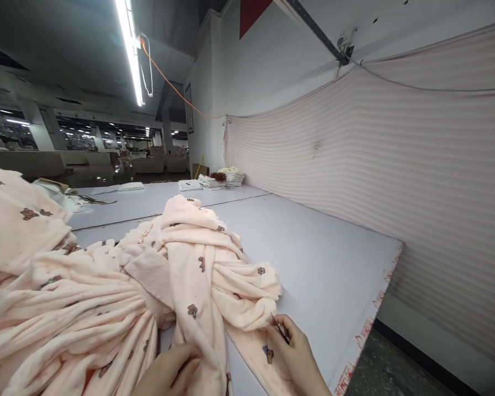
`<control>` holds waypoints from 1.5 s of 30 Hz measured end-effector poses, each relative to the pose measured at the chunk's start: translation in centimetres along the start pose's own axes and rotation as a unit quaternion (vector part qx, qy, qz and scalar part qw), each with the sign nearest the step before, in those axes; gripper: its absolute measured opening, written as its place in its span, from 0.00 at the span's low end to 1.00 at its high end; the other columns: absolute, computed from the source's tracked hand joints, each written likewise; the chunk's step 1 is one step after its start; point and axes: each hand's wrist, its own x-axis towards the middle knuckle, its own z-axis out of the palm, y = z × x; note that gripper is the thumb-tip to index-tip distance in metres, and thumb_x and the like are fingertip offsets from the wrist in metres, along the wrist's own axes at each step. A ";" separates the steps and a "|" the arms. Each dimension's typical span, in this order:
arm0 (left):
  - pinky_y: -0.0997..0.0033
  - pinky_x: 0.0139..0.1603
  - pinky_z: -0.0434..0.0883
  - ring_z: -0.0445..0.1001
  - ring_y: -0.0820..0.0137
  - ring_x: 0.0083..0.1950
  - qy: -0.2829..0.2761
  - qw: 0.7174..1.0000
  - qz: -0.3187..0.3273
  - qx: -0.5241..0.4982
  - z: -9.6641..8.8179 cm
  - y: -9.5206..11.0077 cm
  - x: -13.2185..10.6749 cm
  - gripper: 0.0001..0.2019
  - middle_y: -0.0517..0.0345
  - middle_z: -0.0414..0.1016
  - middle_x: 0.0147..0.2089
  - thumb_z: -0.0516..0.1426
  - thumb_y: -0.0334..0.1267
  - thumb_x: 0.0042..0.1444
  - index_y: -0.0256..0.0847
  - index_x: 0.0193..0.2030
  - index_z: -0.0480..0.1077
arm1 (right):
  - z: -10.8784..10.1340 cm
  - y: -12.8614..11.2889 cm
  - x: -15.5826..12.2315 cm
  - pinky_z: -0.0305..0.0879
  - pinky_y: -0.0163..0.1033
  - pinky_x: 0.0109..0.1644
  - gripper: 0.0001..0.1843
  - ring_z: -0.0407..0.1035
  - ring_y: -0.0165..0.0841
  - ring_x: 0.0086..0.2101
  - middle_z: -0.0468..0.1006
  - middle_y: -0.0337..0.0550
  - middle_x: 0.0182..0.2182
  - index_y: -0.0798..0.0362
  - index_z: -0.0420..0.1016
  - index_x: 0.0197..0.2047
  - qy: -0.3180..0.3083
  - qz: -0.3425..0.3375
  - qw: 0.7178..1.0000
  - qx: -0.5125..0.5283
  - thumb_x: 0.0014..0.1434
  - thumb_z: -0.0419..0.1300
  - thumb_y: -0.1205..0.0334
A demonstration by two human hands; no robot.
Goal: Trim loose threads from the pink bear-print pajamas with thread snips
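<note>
A heap of pale pink plush fabric (192, 280) with small brown bear prints lies gathered in folds on the table, spreading across the left and front. My left hand (169, 369) is at the bottom centre, closed on a fold of this fabric, its fingertips partly hidden in it. My right hand (292, 352) is to the right, against the fabric's right edge. Its fingers are closed on a small dark pointed tool (279, 329), whose tip sticks out up and left; the rest is hidden in my palm, so its kind does not show.
The pale tabletop (325, 242) ends on the right at an edge with red-printed tape (367, 330). Folded cloth stacks (231, 177) stand at the far end. Striped fabric (375, 154) hangs along the right wall. A lit tube lamp (130, 52) hangs overhead.
</note>
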 end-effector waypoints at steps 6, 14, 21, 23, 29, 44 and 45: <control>0.64 0.61 0.59 0.60 0.56 0.62 0.046 0.999 0.020 -0.018 -0.3 1.4 -2.4 0.29 0.53 0.64 0.61 0.55 0.26 0.35 0.46 0.50 0.69 | 6.9 -0.6 -3.8 0.66 0.37 0.48 0.17 0.71 0.39 0.43 0.77 0.43 0.40 0.48 0.75 0.43 -0.031 -0.076 0.996 0.018 0.46 0.61 0.65; 0.63 0.52 0.64 0.67 0.60 0.48 0.044 0.997 -0.008 -0.070 -1.2 2.4 -2.2 0.09 0.52 0.72 0.43 0.53 0.37 0.53 0.44 0.34 0.76 | 12.3 0.3 -6.3 0.70 0.34 0.42 0.22 0.72 0.38 0.43 0.76 0.42 0.43 0.46 0.71 0.48 0.000 -0.062 0.998 -0.009 0.47 0.59 0.65; 0.69 0.44 0.64 0.69 0.66 0.36 -0.044 0.845 -0.100 -0.523 -2.6 5.3 0.4 0.14 0.58 0.73 0.28 0.59 0.47 0.52 0.36 0.32 0.76 | 9.8 -5.0 -2.9 0.67 0.35 0.35 0.09 0.72 0.35 0.32 0.76 0.40 0.35 0.49 0.68 0.38 0.085 -0.084 0.993 -0.017 0.55 0.56 0.55; 0.69 0.47 0.63 0.70 0.65 0.39 -0.035 0.802 -0.114 -0.585 -2.5 5.5 0.8 0.13 0.56 0.76 0.31 0.60 0.44 0.51 0.35 0.35 0.78 | 8.6 -5.9 -2.2 0.66 0.35 0.35 0.03 0.70 0.34 0.32 0.74 0.39 0.34 0.48 0.67 0.34 0.073 -0.104 0.989 -0.071 0.56 0.55 0.59; 0.65 0.54 0.62 0.72 0.63 0.47 -0.044 0.741 -0.084 -0.665 -1.5 4.9 1.3 0.12 0.51 0.79 0.40 0.58 0.39 0.56 0.36 0.43 0.77 | 5.4 -5.8 -2.2 0.67 0.33 0.38 0.08 0.72 0.34 0.35 0.74 0.40 0.33 0.47 0.75 0.38 -0.056 -0.134 0.987 -0.076 0.58 0.57 0.57; 0.64 0.54 0.62 0.73 0.64 0.48 -0.061 0.757 -0.067 -0.647 -1.9 6.1 1.6 0.14 0.50 0.79 0.44 0.57 0.39 0.58 0.36 0.47 0.76 | 3.6 -6.8 -2.6 0.69 0.34 0.40 0.14 0.75 0.36 0.38 0.79 0.41 0.38 0.44 0.75 0.48 -0.074 -0.215 0.954 -0.196 0.60 0.56 0.59; 0.64 0.54 0.61 0.73 0.64 0.47 -0.063 0.758 -0.068 -0.646 -1.9 6.2 1.7 0.14 0.50 0.80 0.43 0.57 0.39 0.57 0.36 0.46 0.76 | 3.4 -6.7 -2.6 0.69 0.34 0.41 0.14 0.74 0.35 0.39 0.79 0.41 0.39 0.43 0.76 0.48 -0.070 -0.209 0.956 -0.192 0.60 0.55 0.59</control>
